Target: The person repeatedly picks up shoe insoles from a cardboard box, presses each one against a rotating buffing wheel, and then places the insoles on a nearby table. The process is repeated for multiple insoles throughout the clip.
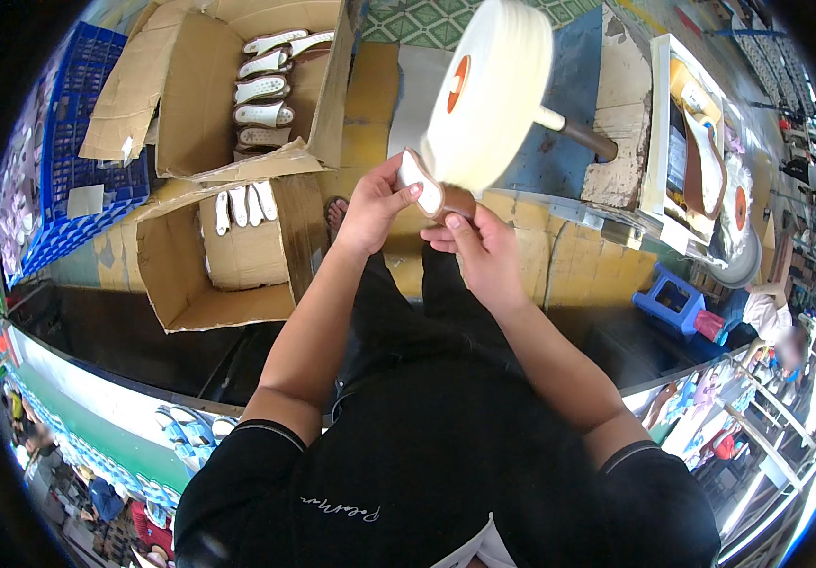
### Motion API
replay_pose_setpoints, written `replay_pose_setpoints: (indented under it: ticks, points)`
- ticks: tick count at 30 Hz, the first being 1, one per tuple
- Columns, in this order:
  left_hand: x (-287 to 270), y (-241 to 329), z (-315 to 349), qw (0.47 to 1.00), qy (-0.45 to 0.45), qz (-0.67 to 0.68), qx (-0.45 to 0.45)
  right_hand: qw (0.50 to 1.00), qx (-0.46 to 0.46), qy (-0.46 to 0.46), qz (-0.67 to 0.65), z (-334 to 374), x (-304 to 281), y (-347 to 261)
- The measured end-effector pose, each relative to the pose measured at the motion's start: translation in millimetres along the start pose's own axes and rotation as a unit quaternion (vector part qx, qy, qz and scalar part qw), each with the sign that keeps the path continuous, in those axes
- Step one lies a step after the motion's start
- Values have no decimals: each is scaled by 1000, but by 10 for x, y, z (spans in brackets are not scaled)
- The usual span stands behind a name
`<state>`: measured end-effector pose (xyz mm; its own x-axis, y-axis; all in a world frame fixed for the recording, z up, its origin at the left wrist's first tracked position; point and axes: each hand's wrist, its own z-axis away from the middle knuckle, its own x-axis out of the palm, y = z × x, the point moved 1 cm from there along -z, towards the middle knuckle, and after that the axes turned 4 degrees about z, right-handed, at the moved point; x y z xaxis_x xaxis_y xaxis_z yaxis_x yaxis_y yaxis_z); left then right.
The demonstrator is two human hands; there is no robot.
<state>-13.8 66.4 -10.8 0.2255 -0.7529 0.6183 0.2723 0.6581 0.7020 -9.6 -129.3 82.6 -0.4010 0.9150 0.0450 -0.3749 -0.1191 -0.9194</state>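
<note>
Between my two hands is a sandal (pixel 414 176) with a white insole and a brown part at its right end. My left hand (pixel 376 205) grips its white end, thumb laid on top. Closed on the brown end is my right hand (pixel 489 254), with its thumb above. The sandal lies against the lower edge of a large cream buffing wheel (pixel 498 90), or very near it; exact contact is hard to make out. An orange disc marks the wheel's hub, and a shaft (pixel 578 134) runs from it to the right.
An upper cardboard box (pixel 195 109) holds a row of white sandals; a lower one (pixel 169 256) holds several more. Farther left stands a blue crate (pixel 71 123). At right are a white bin (pixel 659 142) with a sandal and a blue stool (pixel 665 295). People appear near both lower edges.
</note>
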Motion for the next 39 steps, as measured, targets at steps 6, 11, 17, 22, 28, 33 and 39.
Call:
replay_pose_setpoints:
  ticks: [6, 11, 17, 22, 28, 33, 39]
  points:
    - [19, -20, 57, 998, -46, 7, 53, 1000, 0, 19, -2, 149, 25, 0]
    - [-1, -24, -56, 999, -38, 15, 17, 999, 35, 24, 0, -48, 17, 72]
    - [320, 170, 391, 995, -54, -13, 80, 998, -67, 7, 20, 550, -88, -168]
    - [733, 435, 885, 977, -66, -85, 183, 977, -139, -61, 147, 1058, -335, -545]
    - [1197, 895, 1552, 915, -69, -266, 297, 935, -312, -67, 153, 1561, -425, -875]
    - [1519, 1178, 1805, 791, -98, -399, 454, 918, -349, -95, 164, 1792, -522, -1066]
    - [1724, 1020, 1969, 821, -76, -309, 474, 908, -380, -102, 142, 1976, -637, -1191]
